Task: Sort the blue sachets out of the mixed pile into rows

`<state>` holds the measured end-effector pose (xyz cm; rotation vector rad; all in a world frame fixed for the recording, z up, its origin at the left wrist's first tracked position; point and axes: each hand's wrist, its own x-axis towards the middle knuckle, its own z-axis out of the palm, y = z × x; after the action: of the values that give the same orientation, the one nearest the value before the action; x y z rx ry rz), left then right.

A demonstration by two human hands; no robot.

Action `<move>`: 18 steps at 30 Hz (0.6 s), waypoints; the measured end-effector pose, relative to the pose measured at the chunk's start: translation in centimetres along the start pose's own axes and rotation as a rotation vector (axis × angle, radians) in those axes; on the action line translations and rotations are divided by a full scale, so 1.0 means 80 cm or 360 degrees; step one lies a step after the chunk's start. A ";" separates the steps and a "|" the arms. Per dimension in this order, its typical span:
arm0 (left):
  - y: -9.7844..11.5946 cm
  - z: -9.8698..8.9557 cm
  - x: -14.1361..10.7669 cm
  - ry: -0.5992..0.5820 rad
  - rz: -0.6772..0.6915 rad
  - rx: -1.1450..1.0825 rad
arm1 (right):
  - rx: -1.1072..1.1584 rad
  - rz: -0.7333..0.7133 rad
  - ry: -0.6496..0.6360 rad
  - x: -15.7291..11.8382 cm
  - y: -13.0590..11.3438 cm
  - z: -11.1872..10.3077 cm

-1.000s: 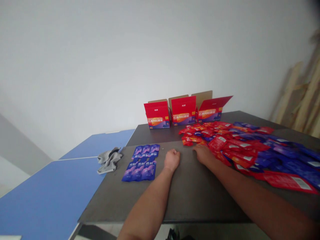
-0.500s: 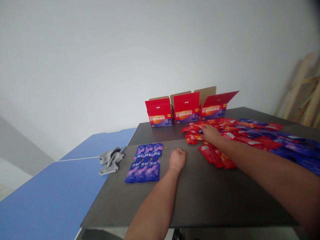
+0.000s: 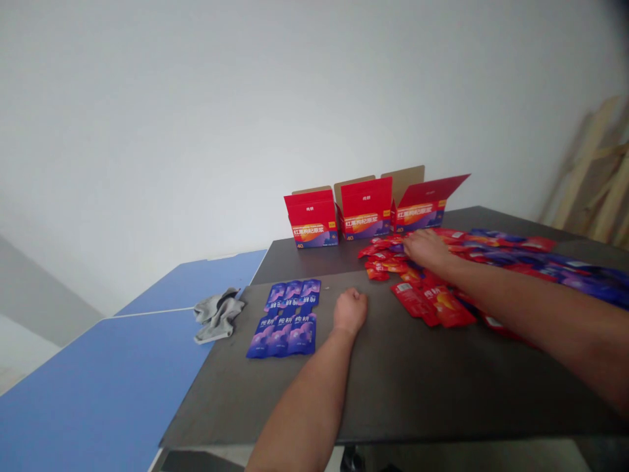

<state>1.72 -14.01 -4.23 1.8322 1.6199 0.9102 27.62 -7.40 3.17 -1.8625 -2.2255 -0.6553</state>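
Observation:
My right hand (image 3: 426, 249) lies palm down on a spread of red sachets (image 3: 432, 305), its fingers flat on them and apart, with no sachet clearly held. Purple-and-red sachets (image 3: 511, 259) stretch away to the right, partly hidden under my right forearm. My left hand (image 3: 350, 311) is a closed fist resting on the dark tabletop (image 3: 417, 380). Just left of that fist lie blue-purple sachets (image 3: 282, 321) in two neat rows of three, not touching it.
Three open red cartons (image 3: 366, 208) stand at the table's far edge. A grey cloth (image 3: 217, 316) lies by the table's left edge, beside a lower blue table (image 3: 98, 393). Wooden boards (image 3: 584, 164) lean against the wall at right.
My right hand has moved farther out across the red sachets, and several of them have shifted with it. My left fist has stayed nearly still.

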 end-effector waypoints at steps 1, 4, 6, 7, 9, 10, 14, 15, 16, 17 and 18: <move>0.000 0.000 0.000 -0.0001 -0.0002 -0.0001 | 0.0023 0.0033 0.0068 -0.002 0.004 -0.010; 0.000 0.000 0.000 0.0003 0.0010 0.0004 | 0.0128 0.0197 0.0242 -0.007 0.017 -0.038; 0.001 -0.001 0.001 -0.0006 0.0032 0.0000 | 0.0238 0.0283 0.0328 -0.008 0.021 -0.052; 0.002 -0.001 0.001 -0.0001 0.0048 -0.0008 | 0.0303 0.0305 0.0347 -0.008 0.021 -0.056; 0.003 -0.002 0.001 0.0045 0.0072 -0.0059 | 0.0443 0.0295 0.0301 -0.008 0.016 -0.059; 0.004 -0.002 0.001 0.0080 0.0075 -0.0106 | 0.0520 0.0273 0.0244 -0.008 0.011 -0.058; 0.005 0.000 -0.001 0.0090 0.0139 -0.0336 | 0.0864 0.0073 0.0036 -0.008 -0.023 -0.044; 0.004 0.001 -0.001 0.0043 0.0175 -0.0374 | 0.0945 0.0031 0.0012 -0.008 -0.033 -0.039; 0.003 0.003 -0.002 -0.0009 0.0213 -0.0398 | 0.1034 0.0009 -0.0001 -0.007 -0.043 -0.034; 0.002 0.004 -0.002 -0.0053 0.0247 -0.0411 | 0.1142 0.0018 -0.0001 -0.007 -0.052 -0.028; 0.001 0.005 -0.001 -0.0077 0.0274 -0.0420 | 0.1272 0.0065 0.0011 -0.007 -0.062 -0.022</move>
<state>2.08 -14.11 -4.48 1.8111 1.2601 1.0890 22.67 -9.30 3.42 -1.4578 -1.9894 0.2293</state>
